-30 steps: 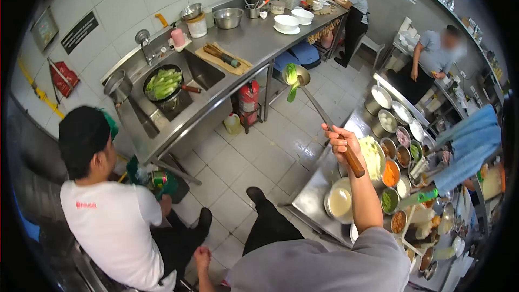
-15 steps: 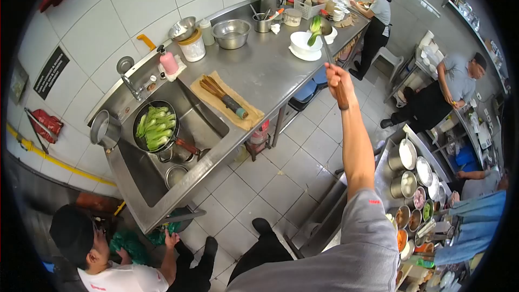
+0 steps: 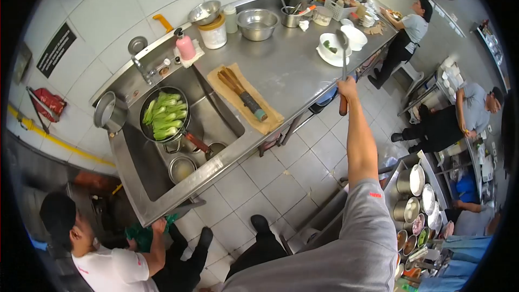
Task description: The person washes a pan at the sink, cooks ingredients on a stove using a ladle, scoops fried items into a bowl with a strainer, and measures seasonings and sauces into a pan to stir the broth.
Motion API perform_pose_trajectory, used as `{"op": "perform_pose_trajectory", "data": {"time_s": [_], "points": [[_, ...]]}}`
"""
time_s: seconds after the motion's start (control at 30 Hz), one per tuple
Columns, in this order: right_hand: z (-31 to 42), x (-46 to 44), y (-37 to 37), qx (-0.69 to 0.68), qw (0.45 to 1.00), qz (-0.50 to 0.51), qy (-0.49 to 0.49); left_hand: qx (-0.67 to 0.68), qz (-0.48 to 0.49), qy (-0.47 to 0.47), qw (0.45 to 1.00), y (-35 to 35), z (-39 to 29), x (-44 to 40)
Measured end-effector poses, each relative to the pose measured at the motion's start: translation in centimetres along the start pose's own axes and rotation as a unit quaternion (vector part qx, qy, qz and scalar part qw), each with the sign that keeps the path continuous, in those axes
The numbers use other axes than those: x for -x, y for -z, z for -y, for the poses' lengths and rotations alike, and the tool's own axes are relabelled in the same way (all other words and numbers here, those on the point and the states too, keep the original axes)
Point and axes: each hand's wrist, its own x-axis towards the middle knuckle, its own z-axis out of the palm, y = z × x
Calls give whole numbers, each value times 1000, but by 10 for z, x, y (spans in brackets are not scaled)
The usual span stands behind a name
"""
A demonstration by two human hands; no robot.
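With bok choy in a frying pan over the sink, impossible to tell the state of the unseen left fingers. Right of the sink, across the surface, gripping a ladle with right fingers curled closed, its head beside greens in a white bowl. Apparently at the unloading step, calling for a steady wrist and rim clearance.

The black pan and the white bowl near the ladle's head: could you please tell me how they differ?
The pan is black with a long brown handle, while the bowl is white and shows no handle. The pan is heaped with leafy greens; the bowl shows only a little green food. The pan is at the sink, whereas the bowl is on the counter. Both are round and open-topped.
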Motion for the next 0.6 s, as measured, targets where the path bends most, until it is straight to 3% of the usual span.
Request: {"op": "perform_pose_trajectory", "data": {"time_s": [0.03,0.1,0.17,0.23,0.27,0.3,0.33,0.37,0.43,0.47,0.53,0.6], "points": [[-12,2,-7,1,1000,10,3,-18,-3,-12,1000,-5,-1,0],[-41,2,-28,-6,995,-93,20,-34,-1,-45,998,-12,2,3],[-18,55,-16,-75,993,-80,53,-20,2,-81,996,-15,19,8],[-38,95,-39,-166,976,-107,87,-32,-65,-78,994,-23,41,16],[-79,101,-71,-65,979,-183,66,-52,-119,-62,990,-33,42,20],[-101,121,-85,-40,974,-198,103,-38,-139,-59,988,-35,58,18],[-92,162,-85,-90,984,-151,41,-23,-158,-57,986,-38,75,19],[-124,178,-108,-17,987,-155,39,1,-177,-47,983,-51,80,34],[-154,233,-129,-176,980,-49,-75,38,-205,-19,978,-70,95,56],[-156,267,-135,-271,950,34,-148,58,-216,2,975,-78,117,61],[-160,341,-146,-360,870,201,-269,-80,-198,-77,974,-80,198,51],[-240,373,-206,-253,835,358,-333,31,-234,4,972,-99,208,91]]}}
